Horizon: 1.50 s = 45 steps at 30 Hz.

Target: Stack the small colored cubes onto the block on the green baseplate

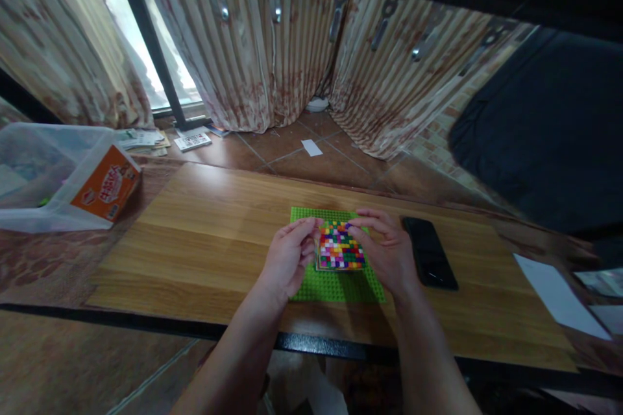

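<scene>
A block of small toy bricks (341,249), its top a mosaic of many colours, stands on a green studded baseplate (316,288). My left hand (291,253) is closed at the block's far left corner, with thumb and forefinger pinched together and the other fingers curled along its left side. Over the far right corner my right hand (387,246) has its thumb and fingertips at a small purple brick (348,225). Whether that brick is fully seated cannot be made out. Part of the block's right edge lies behind the right hand.
A black phone (429,253) lies right of the baseplate on the wooden board (195,233). At the left stands a clear plastic bin (53,142) with an orange label. White paper (559,295) lies at the right. A dark bar crosses overhead, with metal clips hanging before the curtains.
</scene>
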Motion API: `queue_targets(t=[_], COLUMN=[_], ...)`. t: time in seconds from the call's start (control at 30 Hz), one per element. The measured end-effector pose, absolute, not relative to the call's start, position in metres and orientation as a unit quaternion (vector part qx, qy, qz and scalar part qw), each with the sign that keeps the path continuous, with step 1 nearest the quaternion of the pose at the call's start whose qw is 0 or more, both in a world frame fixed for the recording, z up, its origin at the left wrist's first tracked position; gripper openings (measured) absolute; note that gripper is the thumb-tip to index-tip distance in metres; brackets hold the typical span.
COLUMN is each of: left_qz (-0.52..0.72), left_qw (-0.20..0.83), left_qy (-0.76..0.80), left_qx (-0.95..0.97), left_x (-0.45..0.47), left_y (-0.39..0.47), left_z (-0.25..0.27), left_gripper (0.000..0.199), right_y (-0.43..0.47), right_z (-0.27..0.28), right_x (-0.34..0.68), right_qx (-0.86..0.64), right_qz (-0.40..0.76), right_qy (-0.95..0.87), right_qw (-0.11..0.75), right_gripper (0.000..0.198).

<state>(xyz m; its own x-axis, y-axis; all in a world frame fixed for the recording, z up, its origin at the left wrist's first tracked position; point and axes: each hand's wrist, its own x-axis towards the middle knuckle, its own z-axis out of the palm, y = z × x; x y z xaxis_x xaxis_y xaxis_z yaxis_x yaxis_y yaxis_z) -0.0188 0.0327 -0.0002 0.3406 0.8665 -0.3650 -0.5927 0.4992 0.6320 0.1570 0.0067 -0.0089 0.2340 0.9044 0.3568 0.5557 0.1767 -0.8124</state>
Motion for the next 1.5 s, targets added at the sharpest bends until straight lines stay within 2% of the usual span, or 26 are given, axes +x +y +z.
queue_targets(t=[0.33,0.53,0.73,0.93,1.1,1.3,1.5], left_qz=[0.489,0.486,0.488,0.501,0.506,0.516,0.511], left_qw=[0.772,0.775,0.779,0.790,0.804,0.818,0.817], left_qy=[0.391,0.389,0.381,0.343,0.304,0.249,0.258], left_qx=[0.116,0.110,0.102,0.086,0.071,0.047,0.067], left_x=[-0.019,-0.019,-0.021,-0.022,-0.023,-0.018,-0.015], left_y=[0.037,0.036,0.035,0.035,0.034,0.032,0.029], left_z=[-0.003,-0.002,-0.002,0.001,0.009,0.011,0.013], left_gripper=[0.015,0.013,0.013,0.023,0.040,0.048,0.049], right_y=[0.011,0.017,0.021,0.020,0.020,0.009,-0.005], right_z=[-0.027,-0.027,-0.031,-0.034,-0.038,-0.007,0.020], right_x=[0.162,0.154,0.148,0.144,0.146,0.135,0.099], right_qx=[-0.622,-0.624,-0.613,-0.595,-0.608,-0.622,-0.563], right_qz=[0.227,0.249,0.387,0.443,0.410,0.167,0.214], right_qy=[-0.597,-0.557,-0.427,-0.383,-0.412,-0.532,-0.677], right_qw=[0.452,0.488,0.540,0.551,0.541,0.550,0.424], right_gripper=[0.008,0.008,0.026,0.032,0.029,0.006,0.006])
